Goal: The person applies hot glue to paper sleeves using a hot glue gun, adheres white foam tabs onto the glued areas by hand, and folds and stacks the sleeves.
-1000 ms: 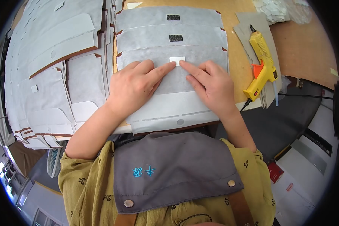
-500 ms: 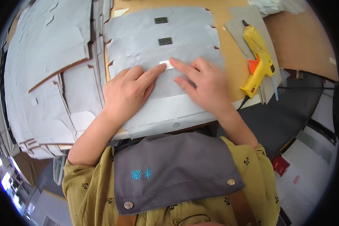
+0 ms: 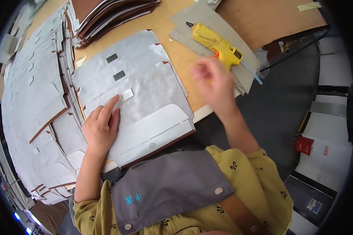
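A grey-white cardboard sheet (image 3: 157, 94) with notched, brown-edged flaps lies in front of me. Two dark, speckled rectangles (image 3: 119, 75) and a white rectangular patch (image 3: 127, 94) form a row on it. My left hand (image 3: 101, 129) rests on the sheet with its index fingertip at the patch's left edge; it holds nothing. My right hand (image 3: 215, 84) is raised by the sheet's right side, smeared by motion, with its fingers bent. Just beyond it lies a yellow glue gun (image 3: 213, 41) with an orange trigger; whether the hand touches it I cannot tell.
Overlapping sheets (image 3: 35, 90) cover the table's left side. A thick stack of brown and white sheets (image 3: 110, 17) stands at the back. Grey boards (image 3: 188, 33) lie under the glue gun. A brown board (image 3: 266, 19) is at the far right, and a red box (image 3: 304, 145) is lower right.
My right hand has left the white patch and moved right toward the glue gun. My left index finger stays at the patch. The view has turned and shifted right.
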The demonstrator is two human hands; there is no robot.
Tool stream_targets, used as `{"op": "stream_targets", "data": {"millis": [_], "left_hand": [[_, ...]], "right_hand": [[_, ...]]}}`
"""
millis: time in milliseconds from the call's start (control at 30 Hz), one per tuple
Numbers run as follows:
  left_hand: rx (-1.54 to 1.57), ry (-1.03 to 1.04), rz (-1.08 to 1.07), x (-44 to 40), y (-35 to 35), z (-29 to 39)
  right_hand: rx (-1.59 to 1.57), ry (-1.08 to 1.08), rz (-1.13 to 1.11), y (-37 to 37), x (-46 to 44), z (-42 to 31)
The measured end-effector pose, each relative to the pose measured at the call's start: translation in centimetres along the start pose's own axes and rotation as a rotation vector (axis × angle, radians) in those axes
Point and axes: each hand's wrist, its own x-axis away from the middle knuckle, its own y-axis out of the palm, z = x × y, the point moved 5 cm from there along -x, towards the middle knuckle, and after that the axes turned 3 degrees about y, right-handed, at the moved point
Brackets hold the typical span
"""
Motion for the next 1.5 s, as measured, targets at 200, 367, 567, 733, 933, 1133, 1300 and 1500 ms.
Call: {"op": "stream_targets", "data": {"millis": [200, 367, 567, 733, 933, 1133, 1300, 1500], "left_hand": [[-0.071, 0.176, -0.009, -2.8, -0.3, 4.5], [-0.070, 0.398, -0.087, -9.1, 6.3, 10.1], [-0.043, 0.381, -0.095, -12.8, 12.1, 12.4], [-0.057, 0.382, -0.110, -13.1, 12.4, 12.4], [-0.124, 0.393, -0.178, -13.3, 12.3, 12.9], [-0.130, 0.393, -0.203, -13.7, 12.4, 13.2], [-0.078, 0.365, -0.232, -14.5, 12.7, 13.2], [0.096, 0.329, -0.054, -12.4, 8.9, 11.3]], "right_hand": [[0.528, 0.360, 0.033, -5.7, 1.6, 5.6], [0.418, 0.529, -0.041, -4.6, 1.8, 5.3], [0.354, 0.577, -0.097, -4.6, 1.1, 6.2], [0.189, 0.606, -0.071, -5.4, 1.1, 8.6], [-0.820, 0.645, -0.006, -5.7, 2.5, 10.2], [-1.160, 0.382, 0.036, -7.0, 3.2, 9.9], [-1.433, 0.176, 0.047, -9.0, 4.0, 9.8], [-1.605, -0.181, -0.398, -10.7, 1.3, 3.9]]}}
